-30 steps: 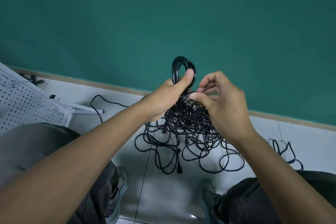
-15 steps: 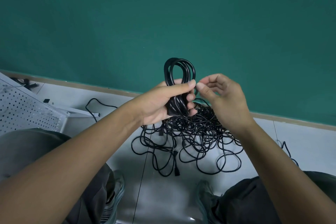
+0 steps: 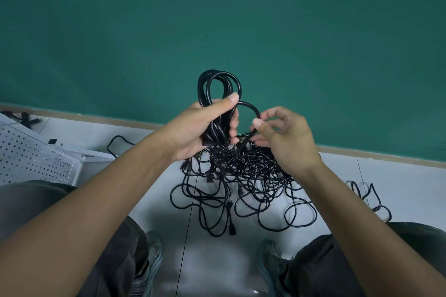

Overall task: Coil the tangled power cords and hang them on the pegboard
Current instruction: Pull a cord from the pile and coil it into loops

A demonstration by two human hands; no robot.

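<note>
My left hand (image 3: 207, 125) grips a bundle of black cord loops (image 3: 218, 84) that stands up above my thumb. From that coiled cord a single strand (image 3: 251, 107) arches to the right, and my right hand (image 3: 282, 137) pinches it between thumb and fingers. Below both hands a tangled pile of black power cords (image 3: 243, 183) lies on the white tiled floor, with plugs showing at its front. The white pegboard (image 3: 31, 159) leans at the left edge, partly cut off by the frame.
A green wall (image 3: 217, 19) rises right behind the pile. My knees and shoes frame the floor at the bottom. Another black cord (image 3: 371, 198) lies at the right, and a loose cord loop (image 3: 118, 142) lies beside the pegboard's base.
My right hand drew a strand out to the right, forming a new arch beside the coil. My left hand kept its grip on the loops.
</note>
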